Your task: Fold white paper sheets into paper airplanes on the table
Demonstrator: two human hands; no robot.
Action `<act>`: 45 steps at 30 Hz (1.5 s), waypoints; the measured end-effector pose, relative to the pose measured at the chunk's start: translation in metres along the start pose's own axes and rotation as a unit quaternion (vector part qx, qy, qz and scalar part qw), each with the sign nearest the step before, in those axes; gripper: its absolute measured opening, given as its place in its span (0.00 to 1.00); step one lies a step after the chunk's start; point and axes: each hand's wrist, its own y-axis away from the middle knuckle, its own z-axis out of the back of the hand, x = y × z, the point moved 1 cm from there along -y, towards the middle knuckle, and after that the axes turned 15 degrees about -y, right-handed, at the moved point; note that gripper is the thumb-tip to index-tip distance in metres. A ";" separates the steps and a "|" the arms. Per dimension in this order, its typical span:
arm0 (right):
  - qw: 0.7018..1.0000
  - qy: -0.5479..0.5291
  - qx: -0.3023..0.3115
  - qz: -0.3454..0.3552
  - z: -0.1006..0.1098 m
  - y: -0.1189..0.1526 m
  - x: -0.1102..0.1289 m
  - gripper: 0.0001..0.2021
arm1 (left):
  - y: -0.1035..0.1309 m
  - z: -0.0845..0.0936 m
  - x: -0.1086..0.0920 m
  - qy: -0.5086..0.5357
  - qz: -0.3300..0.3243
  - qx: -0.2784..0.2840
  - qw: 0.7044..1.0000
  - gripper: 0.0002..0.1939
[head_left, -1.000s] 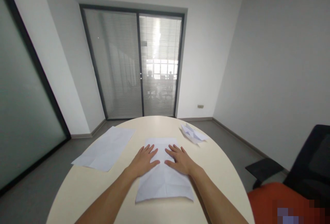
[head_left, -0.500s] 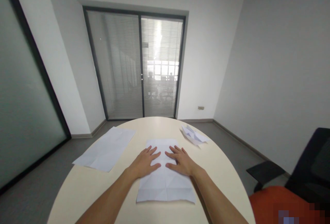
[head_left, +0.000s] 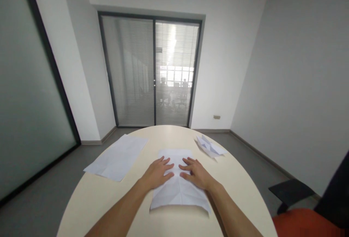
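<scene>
A creased white sheet of paper [head_left: 178, 193] lies in front of me on the round table, its near edge bowed up off the surface. My left hand [head_left: 159, 171] rests palm down on the left side of this sheet, fingers spread. On the right side lies my right hand [head_left: 195, 172], also flat with fingers apart. Neither hand grips anything. Beyond my right hand sits a folded white paper shape [head_left: 209, 147], which looks like a paper boat. Another white sheet [head_left: 118, 157] lies flat to the left.
The cream round table [head_left: 89, 197] has a curved edge all round. At the right stands an orange-seated chair [head_left: 305, 222] with a black armrest [head_left: 290, 191]. Past the table is a glass door with blinds [head_left: 131, 73].
The near edge of the middle sheet has lifted and bowed upward. Both hands stay flat on the paper. The whole view has shifted slightly, so everything appears further right.
</scene>
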 end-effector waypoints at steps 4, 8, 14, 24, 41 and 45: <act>1.000 -0.009 -0.004 0.014 0.001 0.000 0.002 0.28 | 0.001 0.000 0.001 0.011 -0.007 -0.018 1.000 0.23; 0.999 -0.016 -0.006 0.027 0.000 -0.002 -0.002 0.26 | 0.001 0.003 0.000 0.023 -0.010 -0.027 0.999 0.20; 0.998 0.002 -0.026 0.052 0.001 -0.004 -0.001 0.25 | 0.001 0.003 0.002 0.053 0.009 -0.043 0.998 0.17; 0.995 -0.007 -0.074 0.067 0.003 -0.004 0.004 0.26 | -0.001 -0.008 0.007 0.078 0.051 -0.066 0.993 0.16; 0.989 -0.107 -0.106 0.005 0.023 0.004 -0.022 0.19 | -0.001 0.003 0.019 0.123 0.110 -0.116 0.979 0.13; 0.984 -0.093 -0.150 -0.022 0.030 0.004 -0.029 0.17 | -0.002 -0.001 0.026 0.100 0.152 -0.136 0.974 0.11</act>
